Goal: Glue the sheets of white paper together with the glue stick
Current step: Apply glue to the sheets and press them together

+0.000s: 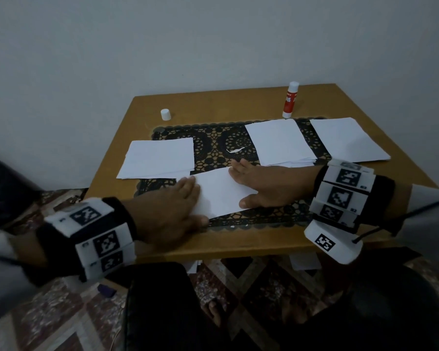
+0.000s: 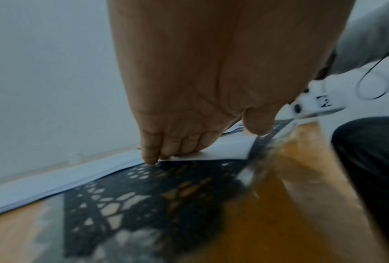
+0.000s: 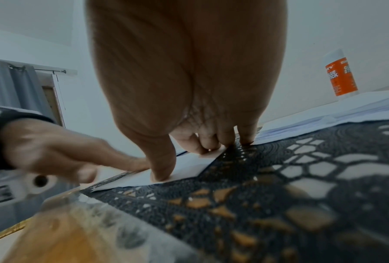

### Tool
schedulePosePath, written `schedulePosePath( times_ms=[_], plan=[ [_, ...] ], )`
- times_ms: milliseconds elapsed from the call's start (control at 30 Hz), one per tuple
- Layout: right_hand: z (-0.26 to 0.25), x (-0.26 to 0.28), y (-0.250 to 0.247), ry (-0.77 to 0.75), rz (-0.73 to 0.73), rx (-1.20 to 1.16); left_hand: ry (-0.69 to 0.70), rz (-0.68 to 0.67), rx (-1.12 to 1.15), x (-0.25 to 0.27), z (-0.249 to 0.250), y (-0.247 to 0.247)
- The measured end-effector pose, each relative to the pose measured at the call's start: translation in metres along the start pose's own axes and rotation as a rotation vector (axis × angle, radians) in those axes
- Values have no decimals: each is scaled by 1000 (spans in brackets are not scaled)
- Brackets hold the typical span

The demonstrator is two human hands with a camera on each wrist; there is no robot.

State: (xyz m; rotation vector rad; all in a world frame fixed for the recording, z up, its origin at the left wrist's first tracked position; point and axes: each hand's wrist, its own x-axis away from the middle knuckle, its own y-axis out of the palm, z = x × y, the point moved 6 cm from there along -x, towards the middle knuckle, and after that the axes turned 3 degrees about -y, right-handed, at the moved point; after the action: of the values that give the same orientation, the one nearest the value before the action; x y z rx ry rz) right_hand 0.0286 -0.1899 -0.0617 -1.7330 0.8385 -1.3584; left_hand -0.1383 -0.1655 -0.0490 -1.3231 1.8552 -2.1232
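At the lower centre of the head view, a white sheet (image 1: 222, 191) lies on a black lace mat (image 1: 213, 140) spread over the wooden counter (image 1: 238, 102). The left hand (image 1: 174, 211) lies flat on the sheet's left end, fingers straight and together, thumb at the near edge by the mat's border. The right hand (image 1: 266, 184) lies flat on the sheet's right end, fingers extended toward the left of the frame, thumb spread along the near edge. Neither hand grips anything; both press palm-down. The left wrist view shows the fingertips (image 2: 152, 158) of that hand touching the paper edge where it meets the mat. The right wrist view shows the thumb (image 3: 162, 170) of that hand and its fingers bearing on the sheet (image 3: 189, 169), with the other hand (image 3: 61, 151) blurred at the left of the frame. The glue stick (image 1: 290, 100) stands upright and uncapped at the upper right of the counter, just behind the mat, well apart from both hands. Its white cap (image 1: 165, 114) stands alone at the upper left of the counter. A paper stack (image 1: 160, 158) lies at the left of the mat, a second stack (image 1: 280, 143) at centre right, a third (image 1: 349, 139) at far right. A small paper scrap (image 1: 235, 150) lies on the mat between the first two stacks. Both wrists carry marker-printed bands (image 1: 340, 193).
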Motion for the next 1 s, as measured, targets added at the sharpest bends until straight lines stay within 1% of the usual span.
schedulePosePath(
  times_ms=[67,167,233,400,567,767,833,900,1000],
  plan=[
    [-1,1,-1,4,24,4,-45,67,9,-10,-7,-12],
    [-4,5,-8,1,86,36,4,238,19,-18,2,-32],
    [-6,4,-13,-4,128,68,14,308,22,-25,5,-40],
    [-6,-4,-22,-2,189,126,-14,320,29,-50,4,-46],
    [-3,-10,-33,17,164,127,-113,206,59,-69,-8,-54],
    [3,-12,-33,50,171,123,-124,148,145,-70,-9,-55],
    [3,-11,-33,50,196,114,-107,174,197,-69,-10,-58],
    [4,-9,-34,35,252,69,-85,261,297,-64,-16,-65],
    [5,-5,-40,-23,406,-101,-26,386,485,-48,-33,-77]
  ],
)
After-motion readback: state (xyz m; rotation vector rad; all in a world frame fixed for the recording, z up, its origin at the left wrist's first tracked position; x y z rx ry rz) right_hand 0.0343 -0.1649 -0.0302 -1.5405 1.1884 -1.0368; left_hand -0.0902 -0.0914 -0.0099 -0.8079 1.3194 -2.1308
